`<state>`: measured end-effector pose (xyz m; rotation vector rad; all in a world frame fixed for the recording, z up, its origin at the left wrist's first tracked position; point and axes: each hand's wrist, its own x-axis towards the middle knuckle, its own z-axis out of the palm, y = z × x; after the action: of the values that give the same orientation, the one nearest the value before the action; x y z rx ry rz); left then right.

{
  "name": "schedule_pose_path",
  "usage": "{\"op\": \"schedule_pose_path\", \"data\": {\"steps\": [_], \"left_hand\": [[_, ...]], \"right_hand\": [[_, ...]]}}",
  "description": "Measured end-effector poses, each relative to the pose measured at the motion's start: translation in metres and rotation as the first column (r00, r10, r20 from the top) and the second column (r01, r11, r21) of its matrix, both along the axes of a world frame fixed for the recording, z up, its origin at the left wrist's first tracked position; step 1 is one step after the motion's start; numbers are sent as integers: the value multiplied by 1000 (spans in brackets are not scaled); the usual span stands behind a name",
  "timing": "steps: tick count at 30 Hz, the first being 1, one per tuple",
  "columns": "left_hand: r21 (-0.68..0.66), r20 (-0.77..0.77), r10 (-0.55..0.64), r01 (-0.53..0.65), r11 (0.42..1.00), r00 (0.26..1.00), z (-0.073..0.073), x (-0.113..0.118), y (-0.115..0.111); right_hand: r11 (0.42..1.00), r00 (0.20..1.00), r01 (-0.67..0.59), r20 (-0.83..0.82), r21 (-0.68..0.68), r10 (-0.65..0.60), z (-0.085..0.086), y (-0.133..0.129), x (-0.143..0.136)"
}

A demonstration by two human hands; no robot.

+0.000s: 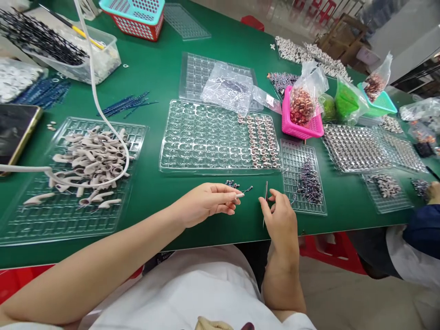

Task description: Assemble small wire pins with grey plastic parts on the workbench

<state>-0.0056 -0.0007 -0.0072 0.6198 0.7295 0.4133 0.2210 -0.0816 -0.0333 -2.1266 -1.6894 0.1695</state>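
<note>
My left hand [202,204] is closed in a pinch on a small beige plastic shell [239,195] above the green table. A thin dark part [248,189] sticks out beside the shell; whether it is joined to it I cannot tell. My right hand [281,222] grips slim tweezers [266,188], held upright between thumb and fingers, a short way right of the shell. Just behind my left fingers lie a few small dark parts [232,184]. Beyond both hands is a clear moulded tray [192,170], its right-hand columns filled with beige pieces [261,142].
To the left, a pile of beige shells [96,158] lies on a tray under a white cable [92,68]. Wired parts [310,181] fill a tray at right. Behind it stands a pink basket [301,133]. A co-worker's hand [433,191] shows at far right.
</note>
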Motion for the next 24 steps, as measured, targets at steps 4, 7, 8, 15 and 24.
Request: {"op": "schedule_pose_path", "data": {"steps": [4, 7, 8, 15, 24], "left_hand": [[-70, 52, 46, -43, 997, 998, 3, -1, 2], [-94, 69, 71, -65, 993, 995, 4, -1, 3], [-99, 70, 80, -73, 992, 994, 5, -1, 3], [-135, 74, 177, -166, 977, 981, 4, -1, 3], [-122, 91, 145, -134, 983, 985, 3, -2, 2]], "right_hand": [[998, 998, 2, 70, -60, 3, -7, 2, 1], [1000, 998, 7, 65, -30, -5, -8, 1, 0], [1000, 999, 18, 50, -7, -18, -8, 1, 0], [942, 895, 150, -446, 299, -1, 11, -15, -15], [763, 679, 67, -590, 643, 437, 18, -20, -44]]}}
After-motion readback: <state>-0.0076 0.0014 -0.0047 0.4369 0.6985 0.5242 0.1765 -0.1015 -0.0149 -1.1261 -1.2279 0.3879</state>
